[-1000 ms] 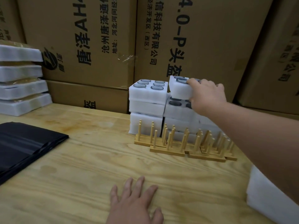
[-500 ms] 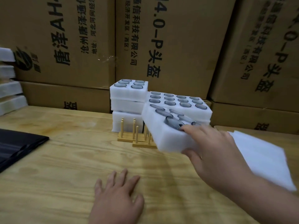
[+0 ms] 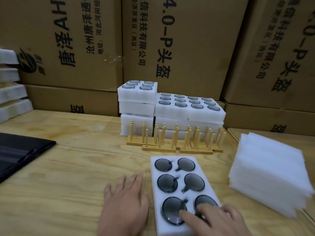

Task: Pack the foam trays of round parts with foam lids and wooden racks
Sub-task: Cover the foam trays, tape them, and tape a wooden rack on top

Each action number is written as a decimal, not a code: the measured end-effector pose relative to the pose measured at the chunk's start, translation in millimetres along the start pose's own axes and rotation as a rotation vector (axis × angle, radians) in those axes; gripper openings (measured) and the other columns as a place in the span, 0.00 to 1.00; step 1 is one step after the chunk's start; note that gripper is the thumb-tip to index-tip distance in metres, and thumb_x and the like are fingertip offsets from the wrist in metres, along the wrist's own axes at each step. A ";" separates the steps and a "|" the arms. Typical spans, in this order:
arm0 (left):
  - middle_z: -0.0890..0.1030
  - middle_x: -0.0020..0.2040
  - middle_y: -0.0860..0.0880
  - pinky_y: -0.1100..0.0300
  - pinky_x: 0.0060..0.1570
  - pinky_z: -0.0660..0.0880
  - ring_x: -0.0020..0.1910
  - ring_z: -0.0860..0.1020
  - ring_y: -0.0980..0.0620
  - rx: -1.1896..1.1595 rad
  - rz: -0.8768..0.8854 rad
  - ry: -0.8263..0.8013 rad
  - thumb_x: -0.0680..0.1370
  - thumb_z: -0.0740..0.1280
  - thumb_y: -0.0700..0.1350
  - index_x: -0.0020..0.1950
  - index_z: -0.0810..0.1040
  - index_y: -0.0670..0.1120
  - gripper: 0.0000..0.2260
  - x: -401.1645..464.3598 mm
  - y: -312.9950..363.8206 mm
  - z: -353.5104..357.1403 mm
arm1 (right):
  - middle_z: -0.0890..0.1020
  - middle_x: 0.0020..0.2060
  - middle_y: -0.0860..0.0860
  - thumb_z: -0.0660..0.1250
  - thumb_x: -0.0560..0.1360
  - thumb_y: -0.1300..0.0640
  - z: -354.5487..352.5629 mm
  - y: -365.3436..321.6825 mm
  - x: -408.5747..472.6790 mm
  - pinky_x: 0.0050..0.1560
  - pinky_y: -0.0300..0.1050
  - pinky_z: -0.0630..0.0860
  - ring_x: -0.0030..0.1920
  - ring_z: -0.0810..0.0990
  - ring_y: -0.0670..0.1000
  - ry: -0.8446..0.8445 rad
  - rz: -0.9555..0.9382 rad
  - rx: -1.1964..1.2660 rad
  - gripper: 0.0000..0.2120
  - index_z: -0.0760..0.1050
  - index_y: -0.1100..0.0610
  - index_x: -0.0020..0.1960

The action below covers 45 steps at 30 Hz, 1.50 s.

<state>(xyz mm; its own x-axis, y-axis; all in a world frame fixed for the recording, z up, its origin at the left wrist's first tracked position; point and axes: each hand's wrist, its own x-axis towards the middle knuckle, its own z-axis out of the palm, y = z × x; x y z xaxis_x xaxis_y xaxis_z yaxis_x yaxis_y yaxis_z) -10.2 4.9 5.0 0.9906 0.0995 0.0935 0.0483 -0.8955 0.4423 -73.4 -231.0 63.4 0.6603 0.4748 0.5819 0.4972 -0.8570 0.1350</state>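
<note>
A white foam tray [image 3: 180, 189] with several dark round parts lies flat on the wooden table [image 3: 71, 176] in front of me. My right hand [image 3: 216, 220] rests on its near end, fingers over the two nearest parts. Flat on the table just left of the tray lies my left hand [image 3: 125, 203], fingers straight. Stacks of filled foam trays [image 3: 170, 109] stand at the back. Several wooden peg racks [image 3: 175, 140] lie in front of those stacks. A pile of thin white foam lids [image 3: 271, 174] sits to the right.
Large cardboard boxes [image 3: 179, 45] wall off the back of the table. Black sheets [image 3: 20, 152] lie at the left edge. More white foam pieces [image 3: 12, 92] are stacked at the far left.
My right hand carried one foam tray from the back stack down to the table in front of me, where it now lies flat. My left hand stayed flat on the table.
</note>
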 end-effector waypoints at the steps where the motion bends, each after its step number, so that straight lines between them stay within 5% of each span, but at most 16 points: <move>1: 0.48 0.82 0.65 0.42 0.78 0.41 0.82 0.45 0.56 0.001 0.003 0.000 0.81 0.48 0.60 0.82 0.46 0.62 0.28 -0.5 -0.3 0.3 | 0.78 0.31 0.46 0.59 0.69 0.49 -0.2 2.1 -0.6 0.29 0.45 0.76 0.26 0.77 0.48 0.009 -0.004 -0.004 0.16 0.75 0.38 0.54; 5: 0.47 0.82 0.65 0.42 0.78 0.41 0.82 0.44 0.56 0.046 0.005 -0.015 0.81 0.48 0.62 0.81 0.52 0.63 0.27 -2.8 -0.4 2.0 | 0.80 0.52 0.44 0.62 0.70 0.36 -8.7 20.2 21.4 0.47 0.51 0.78 0.49 0.81 0.49 -0.029 0.213 0.250 0.25 0.79 0.43 0.63; 8: 0.47 0.82 0.65 0.42 0.78 0.41 0.82 0.44 0.56 0.076 -0.002 -0.024 0.80 0.49 0.63 0.81 0.52 0.63 0.28 -4.6 -0.2 2.7 | 0.66 0.71 0.38 0.51 0.73 0.27 1.0 25.7 56.2 0.72 0.50 0.63 0.72 0.64 0.45 -0.342 0.299 0.328 0.34 0.64 0.37 0.76; 11: 0.47 0.82 0.65 0.42 0.78 0.41 0.82 0.44 0.56 0.072 -0.016 -0.024 0.80 0.48 0.65 0.81 0.52 0.64 0.28 -5.4 0.8 2.5 | 0.52 0.81 0.42 0.51 0.74 0.25 32.2 22.1 86.9 0.79 0.52 0.47 0.80 0.49 0.47 -0.463 0.311 0.337 0.37 0.52 0.35 0.80; 15: 0.47 0.82 0.65 0.42 0.79 0.41 0.82 0.44 0.57 0.078 -0.022 -0.022 0.80 0.47 0.65 0.81 0.52 0.63 0.29 -5.5 1.8 2.6 | 0.43 0.83 0.47 0.44 0.73 0.23 73.9 14.6 100.8 0.78 0.62 0.34 0.82 0.36 0.53 -0.645 0.267 0.244 0.38 0.46 0.34 0.81; 21: 0.48 0.82 0.65 0.43 0.79 0.42 0.82 0.45 0.57 0.093 -0.037 -0.028 0.80 0.48 0.64 0.81 0.54 0.63 0.28 -6.6 2.5 2.6 | 0.42 0.83 0.45 0.37 0.67 0.20 83.3 15.2 94.4 0.78 0.64 0.34 0.81 0.32 0.51 -0.665 0.312 0.273 0.44 0.52 0.35 0.80; 26: 0.49 0.82 0.66 0.43 0.79 0.43 0.82 0.45 0.57 0.089 -0.038 -0.026 0.80 0.48 0.64 0.81 0.55 0.63 0.28 -7.0 2.8 3.0 | 0.44 0.83 0.46 0.41 0.72 0.22 75.6 10.9 86.4 0.78 0.63 0.36 0.82 0.36 0.52 -0.632 0.375 0.269 0.40 0.67 0.41 0.74; 37: 0.52 0.82 0.62 0.42 0.78 0.44 0.82 0.48 0.55 0.133 -0.043 -0.051 0.81 0.51 0.64 0.81 0.57 0.62 0.27 -5.2 0.3 4.9 | 0.48 0.83 0.49 0.43 0.73 0.24 63.9 11.4 74.0 0.78 0.64 0.38 0.82 0.40 0.54 -0.642 0.379 0.276 0.37 0.65 0.40 0.74; 42: 0.54 0.83 0.61 0.40 0.78 0.46 0.82 0.50 0.53 0.149 -0.037 -0.045 0.81 0.52 0.63 0.81 0.58 0.61 0.28 -4.9 3.1 3.9 | 0.51 0.83 0.48 0.43 0.73 0.25 55.4 0.7 61.9 0.78 0.63 0.40 0.79 0.57 0.54 -0.613 0.412 0.233 0.37 0.64 0.39 0.75; 45: 0.54 0.83 0.60 0.40 0.78 0.46 0.82 0.51 0.52 0.147 -0.036 -0.056 0.80 0.52 0.63 0.80 0.58 0.60 0.28 -5.4 2.0 3.5 | 0.50 0.83 0.48 0.44 0.75 0.26 49.0 -1.0 57.7 0.78 0.63 0.40 0.80 0.56 0.55 -0.646 0.429 0.227 0.35 0.63 0.39 0.76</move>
<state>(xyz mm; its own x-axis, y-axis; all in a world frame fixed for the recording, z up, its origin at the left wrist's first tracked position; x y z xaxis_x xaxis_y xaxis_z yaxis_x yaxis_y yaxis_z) -15.0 1.1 2.3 0.9933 0.1120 0.0284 0.0979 -0.9460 0.3089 -8.2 -192.9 57.5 0.9799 0.1950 -0.0413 0.1830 -0.9623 -0.2014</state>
